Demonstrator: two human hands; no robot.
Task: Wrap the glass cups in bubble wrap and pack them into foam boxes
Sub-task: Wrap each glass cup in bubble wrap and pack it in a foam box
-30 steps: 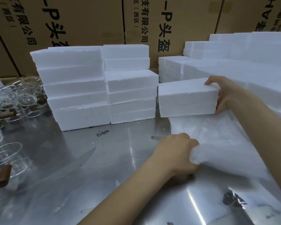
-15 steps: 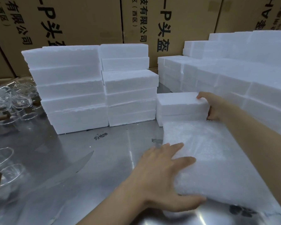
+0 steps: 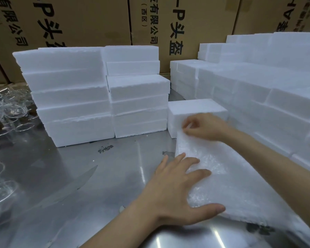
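Your left hand [image 3: 177, 187] lies flat with its fingers spread, pressing on the near-left edge of the stack of bubble wrap [image 3: 240, 185] that sits on the steel bench [image 3: 79, 176]. Your right hand [image 3: 202, 127] reaches across to the far end of that stack, its fingertips curled and pinching the top sheet at the far edge. That hand is just in front of a single foam box [image 3: 195, 108], which stands on the bench touching the far end of the wrap.

To the left of that box stand two stacks of foam boxes [image 3: 70, 97], side by side and touching. More foam boxes [image 3: 258, 77] are piled in steps along the right side. The glass cups [image 3: 9, 108] stand in a cluster at the left edge of the bench, well apart from your hands; a few more show at the lower left, too blurred to count. Brown cardboard cartons [image 3: 97, 24] with printed characters stand behind everything.
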